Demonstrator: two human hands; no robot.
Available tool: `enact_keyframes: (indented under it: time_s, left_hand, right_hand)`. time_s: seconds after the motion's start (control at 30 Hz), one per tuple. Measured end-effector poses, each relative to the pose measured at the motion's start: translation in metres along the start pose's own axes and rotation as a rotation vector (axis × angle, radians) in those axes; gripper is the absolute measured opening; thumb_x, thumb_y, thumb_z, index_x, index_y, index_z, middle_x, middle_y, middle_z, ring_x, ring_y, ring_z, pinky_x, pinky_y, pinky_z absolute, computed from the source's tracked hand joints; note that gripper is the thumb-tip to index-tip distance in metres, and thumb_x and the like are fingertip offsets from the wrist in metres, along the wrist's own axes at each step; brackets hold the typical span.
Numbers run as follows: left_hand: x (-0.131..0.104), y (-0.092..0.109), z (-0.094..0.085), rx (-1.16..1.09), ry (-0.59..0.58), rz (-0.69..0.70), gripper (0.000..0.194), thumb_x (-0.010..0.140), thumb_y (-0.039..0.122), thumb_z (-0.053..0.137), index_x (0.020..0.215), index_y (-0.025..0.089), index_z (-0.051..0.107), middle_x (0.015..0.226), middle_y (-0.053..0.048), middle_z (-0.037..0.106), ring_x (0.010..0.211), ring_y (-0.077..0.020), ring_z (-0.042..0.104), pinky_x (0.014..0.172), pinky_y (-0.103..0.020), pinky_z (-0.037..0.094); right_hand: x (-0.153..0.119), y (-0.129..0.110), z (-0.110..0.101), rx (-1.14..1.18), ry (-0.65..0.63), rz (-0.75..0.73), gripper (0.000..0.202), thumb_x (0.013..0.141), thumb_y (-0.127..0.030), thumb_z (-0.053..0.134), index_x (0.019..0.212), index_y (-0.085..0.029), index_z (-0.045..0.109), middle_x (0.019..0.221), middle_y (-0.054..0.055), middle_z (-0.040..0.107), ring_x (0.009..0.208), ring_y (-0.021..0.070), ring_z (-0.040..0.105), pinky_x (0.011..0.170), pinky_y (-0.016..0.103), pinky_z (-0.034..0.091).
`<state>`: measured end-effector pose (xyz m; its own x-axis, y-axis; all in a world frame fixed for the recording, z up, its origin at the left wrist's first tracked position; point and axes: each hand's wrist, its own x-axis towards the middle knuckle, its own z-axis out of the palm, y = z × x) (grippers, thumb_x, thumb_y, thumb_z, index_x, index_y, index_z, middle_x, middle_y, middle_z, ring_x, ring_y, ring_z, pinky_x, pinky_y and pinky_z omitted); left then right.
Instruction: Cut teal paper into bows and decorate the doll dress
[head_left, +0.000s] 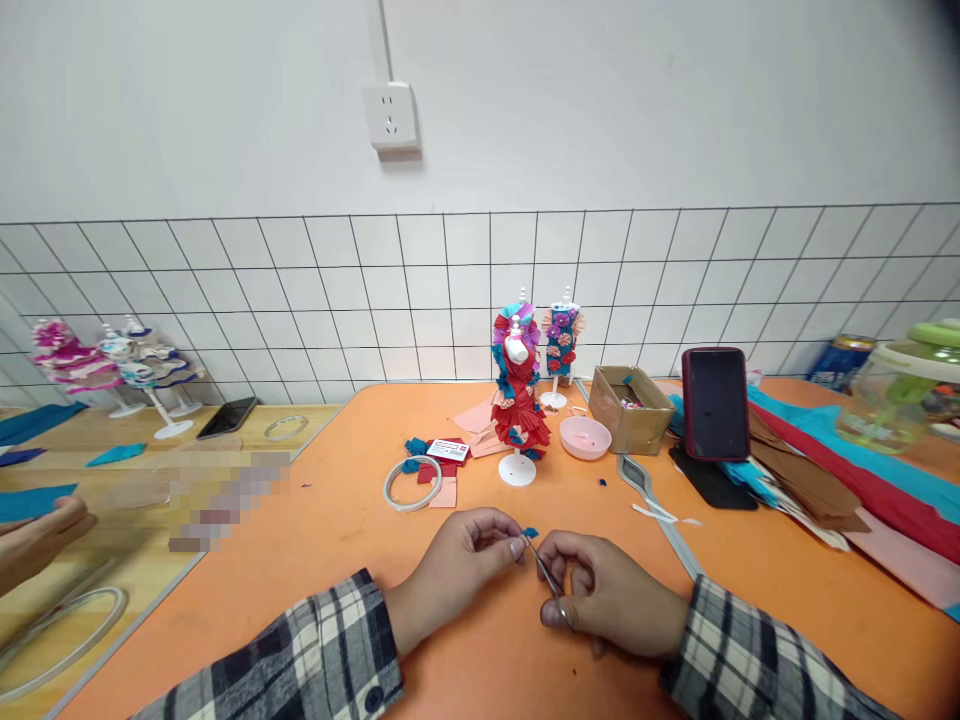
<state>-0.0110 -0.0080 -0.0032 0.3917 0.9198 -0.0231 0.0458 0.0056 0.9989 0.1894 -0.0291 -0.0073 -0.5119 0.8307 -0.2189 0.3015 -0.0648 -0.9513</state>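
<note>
My left hand (480, 550) is closed in a pinch at the middle front of the orange table. A tiny piece of blue crepe paper (531, 532) shows at its fingertips. My right hand (600, 590) is wrapped round a pair of small metal scissors (551, 580), whose slim tips reach the blue piece. Beyond both hands stands a miniature dress form (517, 400) dressed in red, blue and purple paper, on a round white base. A roll of clear tape (412, 484) lies to the left, beside a small red and white packet (448, 452).
Behind are a pink bowl (586, 438), a cardboard box (631, 410) and a second dressed form (561, 340). A phone (716, 405) stands upright near crepe paper strips (862, 460) and a clear jar (892, 400). At left, another person's hand (52, 535) holds blue paper.
</note>
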Motion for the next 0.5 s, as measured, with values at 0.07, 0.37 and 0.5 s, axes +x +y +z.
enact_keyframes:
  time_s: [0.07, 0.37, 0.5]
  left_hand:
    - [0.0004, 0.0004, -0.0010, -0.006, -0.001, -0.023, 0.033, 0.067, 0.043, 0.078, 0.078, 0.014, 0.067, 0.074, -0.003, 0.068, 0.071, -0.0159, 0.060, 0.071, -0.028, 0.045]
    - [0.0027, -0.0047, -0.0037, 0.000, -0.048, -0.081, 0.031, 0.064, 0.041, 0.079, 0.075, 0.014, 0.068, 0.069, -0.003, 0.069, 0.068, -0.0165, 0.061, 0.069, -0.028, 0.045]
    - [0.0035, -0.0017, -0.0029, 0.014, -0.043, -0.104, 0.026, 0.064, 0.036, 0.078, 0.073, 0.014, 0.068, 0.067, -0.002, 0.069, 0.065, -0.0153, 0.060, 0.067, -0.027, 0.043]
  right_hand:
    - [0.0002, 0.0015, 0.0001, 0.010, 0.000, 0.010, 0.028, 0.067, -0.028, 0.072, 0.087, -0.018, 0.055, 0.069, -0.007, 0.048, 0.045, 0.0046, 0.045, 0.033, 0.015, 0.044]
    - [-0.0010, 0.0000, -0.0034, -0.033, -0.066, 0.014, 0.024, 0.071, -0.031, 0.069, 0.088, -0.017, 0.060, 0.059, -0.008, 0.042, 0.043, 0.0051, 0.041, 0.036, 0.016, 0.043]
    - [-0.0003, -0.0010, -0.0031, -0.112, -0.034, -0.001, 0.018, 0.072, -0.028, 0.066, 0.085, -0.016, 0.062, 0.054, -0.008, 0.038, 0.046, 0.0059, 0.037, 0.039, 0.015, 0.035]
